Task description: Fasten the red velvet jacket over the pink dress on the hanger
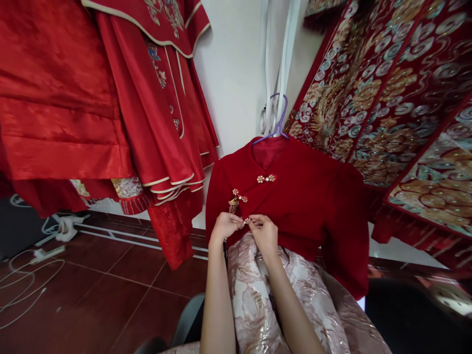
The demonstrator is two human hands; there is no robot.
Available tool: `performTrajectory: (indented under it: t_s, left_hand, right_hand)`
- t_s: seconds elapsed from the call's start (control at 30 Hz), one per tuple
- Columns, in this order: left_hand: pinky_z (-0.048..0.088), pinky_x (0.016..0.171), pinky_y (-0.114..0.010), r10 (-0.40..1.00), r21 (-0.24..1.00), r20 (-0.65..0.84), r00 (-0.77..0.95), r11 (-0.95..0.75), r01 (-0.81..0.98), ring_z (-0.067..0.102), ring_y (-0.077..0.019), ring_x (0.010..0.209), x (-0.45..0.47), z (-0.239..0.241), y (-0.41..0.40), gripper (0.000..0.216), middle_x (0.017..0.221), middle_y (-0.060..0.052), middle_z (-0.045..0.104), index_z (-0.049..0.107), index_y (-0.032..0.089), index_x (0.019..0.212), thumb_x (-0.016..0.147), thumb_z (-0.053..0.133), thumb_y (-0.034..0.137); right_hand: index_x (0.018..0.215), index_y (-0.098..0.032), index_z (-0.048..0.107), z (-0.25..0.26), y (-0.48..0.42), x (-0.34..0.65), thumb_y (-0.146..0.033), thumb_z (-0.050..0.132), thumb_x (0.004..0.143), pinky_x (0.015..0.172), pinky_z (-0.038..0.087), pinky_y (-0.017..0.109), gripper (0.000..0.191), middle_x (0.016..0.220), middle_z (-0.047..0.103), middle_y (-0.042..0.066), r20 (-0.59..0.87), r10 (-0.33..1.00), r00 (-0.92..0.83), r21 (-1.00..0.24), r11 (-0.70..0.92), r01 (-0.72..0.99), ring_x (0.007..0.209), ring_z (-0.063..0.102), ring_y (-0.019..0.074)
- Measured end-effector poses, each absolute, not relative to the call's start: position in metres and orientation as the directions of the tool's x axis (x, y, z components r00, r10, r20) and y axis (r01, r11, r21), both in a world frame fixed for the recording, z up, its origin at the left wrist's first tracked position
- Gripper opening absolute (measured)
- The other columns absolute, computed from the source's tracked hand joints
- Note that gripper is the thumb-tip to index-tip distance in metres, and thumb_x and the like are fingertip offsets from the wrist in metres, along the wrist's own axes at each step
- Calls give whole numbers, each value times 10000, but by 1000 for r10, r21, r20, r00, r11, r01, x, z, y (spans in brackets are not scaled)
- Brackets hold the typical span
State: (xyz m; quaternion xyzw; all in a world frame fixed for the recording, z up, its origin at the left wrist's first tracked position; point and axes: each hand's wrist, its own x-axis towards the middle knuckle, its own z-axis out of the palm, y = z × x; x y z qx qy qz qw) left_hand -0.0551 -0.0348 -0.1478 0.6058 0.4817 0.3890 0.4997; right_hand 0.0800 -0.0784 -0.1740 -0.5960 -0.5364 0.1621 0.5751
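Note:
A dark red jacket (pixel 295 196) hangs in front of me on a purple hanger (pixel 282 115). Near its lower left edge, my left hand (pixel 226 227) pinches one side of a small beaded frog button (pixel 246 221). My right hand (pixel 263 231) is closed on the other side of that button, fingertips almost meeting the left ones. Above sit a beaded fastener with a tassel (pixel 233 204) and a flower-shaped collar fastener (pixel 266 178). Below the jacket hangs a shiny pale pink brocade skirt (pixel 254 300), partly behind my forearms.
Red garments (pixel 147 98) hang at the left, and heavily embroidered red garments (pixel 387 98) at the right. White straps (pixel 273 59) run above the hanger. A white cable (pixel 33 290) and a metal rack base (pixel 121 236) lie low over the tiled floor (pixel 121 295).

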Motion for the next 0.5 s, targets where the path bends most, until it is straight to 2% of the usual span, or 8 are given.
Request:
performTrajectory:
  t_s: [0.17, 0.3, 0.4, 0.5]
  left_hand:
    - [513, 747, -260, 979, 983, 25, 200, -61, 175, 644, -133, 664, -51, -152, -31, 126, 683, -52, 704, 686, 117, 651, 562, 739, 45]
    - [510, 680, -238, 991, 986, 47, 129, -66, 151, 608, -102, 608, -54, -150, -30, 248, 679, -29, 662, 673, 101, 761, 545, 731, -7]
    - [493, 625, -212, 993, 973, 87, 79, -101, 205, 583, -89, 585, -65, -150, -29, 266, 694, -24, 656, 681, 115, 784, 555, 710, -15]
    - [492, 630, -208, 988, 958, 107, 110, -132, 254, 583, -94, 593, -74, -153, -28, 206, 691, -31, 670, 690, 134, 753, 585, 696, 15]
  right_hand:
    - [863, -154, 689, -174, -79, 78, -307, 566, 778, 662, 538, 273, 214, 835, 663, 75, 450, 812, 373, -845, 252, 471, 680, 636, 157]
    - [895, -150, 685, -161, -86, 86, -324, 580, 771, 668, 559, 281, 239, 851, 674, 80, 420, 838, 348, -867, 257, 427, 698, 649, 162]
    - [946, -156, 682, -143, -98, 95, -380, 575, 790, 653, 579, 295, 293, 923, 687, 85, 370, 851, 373, -913, 259, 315, 686, 664, 160]
    - [964, -152, 674, -127, -109, 102, -427, 594, 786, 647, 593, 294, 337, 944, 691, 88, 349, 845, 405, -936, 296, 188, 698, 676, 162]
